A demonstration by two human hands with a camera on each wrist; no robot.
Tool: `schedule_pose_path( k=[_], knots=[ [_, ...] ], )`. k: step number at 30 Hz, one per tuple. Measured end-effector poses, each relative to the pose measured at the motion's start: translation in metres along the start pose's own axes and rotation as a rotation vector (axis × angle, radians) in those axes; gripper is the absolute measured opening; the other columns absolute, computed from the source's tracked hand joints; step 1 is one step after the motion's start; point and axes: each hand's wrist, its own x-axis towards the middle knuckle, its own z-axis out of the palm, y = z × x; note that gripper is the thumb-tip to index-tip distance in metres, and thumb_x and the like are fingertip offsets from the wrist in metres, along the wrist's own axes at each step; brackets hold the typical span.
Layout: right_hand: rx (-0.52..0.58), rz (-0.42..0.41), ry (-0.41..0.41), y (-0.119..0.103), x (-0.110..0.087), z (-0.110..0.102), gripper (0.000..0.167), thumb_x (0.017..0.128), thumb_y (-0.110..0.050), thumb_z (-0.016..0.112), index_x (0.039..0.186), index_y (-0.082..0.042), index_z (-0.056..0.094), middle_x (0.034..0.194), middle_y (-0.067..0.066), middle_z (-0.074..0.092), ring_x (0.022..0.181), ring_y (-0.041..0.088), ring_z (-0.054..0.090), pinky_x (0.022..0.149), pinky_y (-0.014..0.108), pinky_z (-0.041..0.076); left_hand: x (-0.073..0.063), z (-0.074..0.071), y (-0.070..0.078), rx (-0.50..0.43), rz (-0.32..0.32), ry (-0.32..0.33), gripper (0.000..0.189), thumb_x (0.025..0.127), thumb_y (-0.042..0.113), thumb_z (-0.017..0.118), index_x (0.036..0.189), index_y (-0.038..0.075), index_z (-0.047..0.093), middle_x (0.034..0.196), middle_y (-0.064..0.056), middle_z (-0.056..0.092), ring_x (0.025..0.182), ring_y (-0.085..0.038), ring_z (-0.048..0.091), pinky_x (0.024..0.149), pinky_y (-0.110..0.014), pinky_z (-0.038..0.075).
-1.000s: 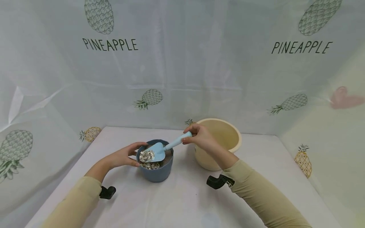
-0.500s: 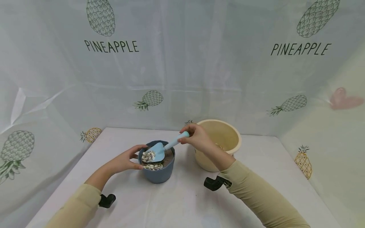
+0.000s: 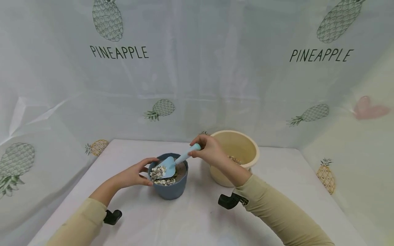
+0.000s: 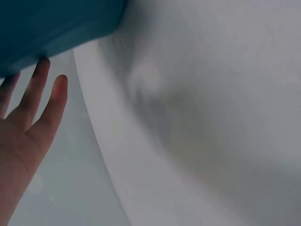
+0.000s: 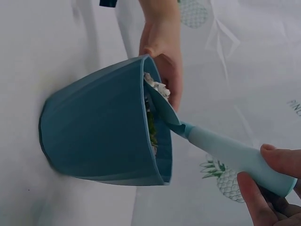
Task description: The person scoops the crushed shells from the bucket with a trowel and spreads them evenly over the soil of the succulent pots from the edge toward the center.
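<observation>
A blue-grey flower pot (image 3: 170, 191) stands on the table, holding brown soil and pale stone chips. My left hand (image 3: 130, 176) is at its left side, thumb at the front of the rim and index finger at the back. Those fingers (image 4: 56, 101) look fairly straight in the left wrist view, some touching the wall. My right hand (image 3: 209, 150) pinches the handle end of a light blue hand trowel (image 3: 170, 167). The trowel slants down to the left, its blade inside the pot's rim, with stone chips (image 3: 158, 172) heaped toward the tip.
A cream bucket (image 3: 255, 159) stands right of the pot, behind my right forearm, with more chips (image 3: 234, 160) low inside. A white table (image 3: 191, 218) bears everything. Pineapple-printed sheeting (image 3: 191, 75) hangs behind and at both sides.
My right hand has shifted a little left and down with the trowel, whose handle now stands steeper. Chips inside the bucket have come into view past the forearm. The left hand stays at the pot.
</observation>
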Motion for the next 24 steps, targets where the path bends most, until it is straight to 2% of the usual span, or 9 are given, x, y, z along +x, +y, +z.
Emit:
schedule_pose_path(
  k=[3,6,10,14,20,24],
  knots=[
    [0.0,-0.007,-0.007,0.0,-0.001,0.001,0.026,0.079,0.001,0.079,0.101,0.004,0.066,0.085,0.007,0.064,0.072,0.017,0.064,0.064,0.027,0.052,0.001,-0.009,-0.003,-0.003,0.03,-0.054,0.087,0.082,0.018,0.081,0.151,0.01,0.029,0.153,-0.022,0.024,0.129,-0.048,0.038,0.097,-0.053,0.044],
    [-0.011,-0.024,0.0,0.0,-0.001,0.001,0.024,0.079,0.002,0.079,0.099,0.003,0.066,0.085,0.007,0.064,0.071,0.016,0.063,0.063,0.027,0.052,0.006,-0.018,-0.003,0.046,0.047,-0.113,0.083,0.083,0.021,0.08,0.151,0.012,0.032,0.154,-0.02,0.025,0.13,-0.049,0.036,0.098,-0.058,0.04],
    [-0.045,-0.057,0.011,-0.001,0.0,0.002,0.023,0.078,0.001,0.08,0.098,0.0,0.068,0.086,0.006,0.064,0.071,0.016,0.062,0.063,0.027,0.052,0.015,-0.026,0.001,0.123,0.045,-0.181,0.083,0.083,0.023,0.08,0.151,0.015,0.033,0.156,-0.018,0.023,0.131,-0.05,0.035,0.099,-0.063,0.036],
    [-0.063,-0.079,0.016,-0.004,0.0,0.004,0.022,0.079,0.0,0.08,0.097,-0.003,0.069,0.089,0.005,0.065,0.073,0.016,0.062,0.064,0.028,0.053,0.022,-0.03,0.008,0.123,0.031,-0.23,0.09,0.079,0.019,0.083,0.152,0.011,0.031,0.156,-0.021,0.021,0.133,-0.053,0.03,0.1,-0.064,0.035],
    [-0.083,-0.139,0.026,-0.007,0.0,0.007,0.02,0.079,0.0,0.08,0.095,-0.002,0.069,0.089,0.006,0.064,0.071,0.015,0.059,0.063,0.026,0.051,0.025,-0.03,0.01,0.06,-0.007,-0.263,0.097,0.079,0.014,0.083,0.155,0.007,0.023,0.158,-0.023,0.013,0.137,-0.057,0.016,0.102,-0.06,0.035],
    [-0.09,-0.156,0.029,-0.008,-0.001,0.008,0.02,0.079,0.001,0.08,0.095,-0.001,0.069,0.088,0.005,0.064,0.069,0.015,0.057,0.061,0.026,0.05,0.023,-0.028,0.007,0.041,-0.02,-0.241,0.098,0.079,0.016,0.083,0.156,0.011,0.022,0.158,-0.022,0.012,0.137,-0.057,0.017,0.101,-0.06,0.036]
  ],
)
